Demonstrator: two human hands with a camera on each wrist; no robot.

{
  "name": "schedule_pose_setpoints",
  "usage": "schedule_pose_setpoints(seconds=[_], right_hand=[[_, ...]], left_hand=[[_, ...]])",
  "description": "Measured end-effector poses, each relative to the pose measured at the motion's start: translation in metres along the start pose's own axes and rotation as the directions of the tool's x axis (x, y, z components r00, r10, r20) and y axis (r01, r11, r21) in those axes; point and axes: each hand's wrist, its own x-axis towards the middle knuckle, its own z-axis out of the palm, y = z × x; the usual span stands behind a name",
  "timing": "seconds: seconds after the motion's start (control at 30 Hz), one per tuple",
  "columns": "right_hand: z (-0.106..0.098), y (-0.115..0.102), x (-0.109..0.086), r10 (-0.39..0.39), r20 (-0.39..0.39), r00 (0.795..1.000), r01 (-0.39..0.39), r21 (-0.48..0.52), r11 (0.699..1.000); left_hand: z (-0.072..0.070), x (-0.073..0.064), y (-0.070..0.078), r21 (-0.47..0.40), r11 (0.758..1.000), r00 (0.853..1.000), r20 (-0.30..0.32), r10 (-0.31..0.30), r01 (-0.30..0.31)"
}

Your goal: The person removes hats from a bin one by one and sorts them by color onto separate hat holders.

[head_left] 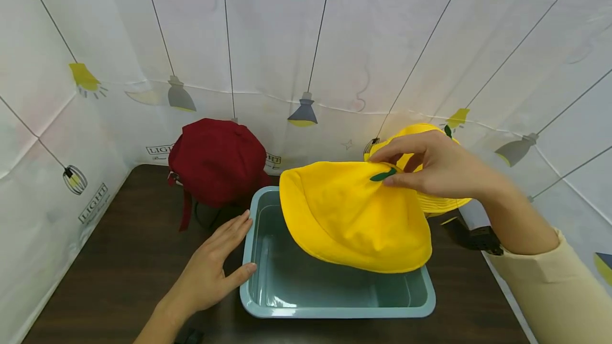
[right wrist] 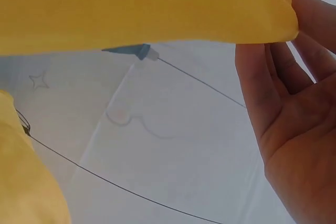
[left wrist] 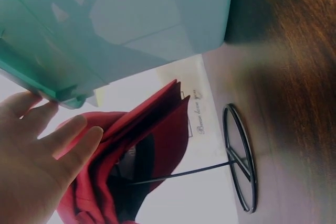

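A yellow hat with a green leaf on its crown hangs over the right part of a blue-green basin. My right hand pinches the hat by the crown beside the leaf; the right wrist view shows the yellow cloth between thumb and fingers. My left hand touches the basin's left rim with its fingers extended. In the left wrist view, those fingers lie near the basin's corner. Behind my right hand sits a second yellow hat, partly hidden.
At the back left, a dark red cap with a strap rests on a black wire stand. The dark wooden table carries everything. A white curtain printed with lamps stands close behind.
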Motion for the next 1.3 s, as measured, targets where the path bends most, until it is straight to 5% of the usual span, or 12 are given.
schedule_pose_setpoints(seconds=[0.2, 0.43, 0.7, 0.9, 1.2, 1.3], right_hand=[[-0.010, 0.001, -0.002, -0.010, -0.012, 1.000, 0.009, -0.061, 0.998], [-0.024, 0.001, -0.008, 0.107, -0.019, 0.994, -0.108, -0.104, 0.989], [-0.040, 0.009, -0.013, 0.109, -0.090, 0.990, -0.123, -0.162, 0.979], [-0.054, 0.014, -0.016, 0.172, -0.150, 0.974, -0.201, -0.207, 0.957], [-0.074, 0.020, -0.018, 0.329, -0.233, 0.915, -0.377, -0.210, 0.902], [-0.080, 0.023, -0.020, 0.333, -0.247, 0.910, -0.388, -0.225, 0.894]], left_hand=[[0.000, 0.000, 0.000, 0.002, 1.000, 1.000, -0.002, -0.001, 0.001], [-0.001, 0.001, 0.002, -0.009, 1.000, 1.000, 0.006, -0.009, 0.009], [0.000, 0.001, 0.002, -0.005, 1.000, 1.000, 0.002, -0.010, 0.010], [0.001, 0.000, 0.001, 0.001, 1.000, 1.000, -0.011, -0.002, 0.002], [0.002, 0.000, 0.000, -0.006, 1.000, 1.000, -0.013, 0.002, -0.002], [0.001, 0.001, 0.000, -0.007, 1.000, 1.000, -0.008, -0.003, 0.003]])
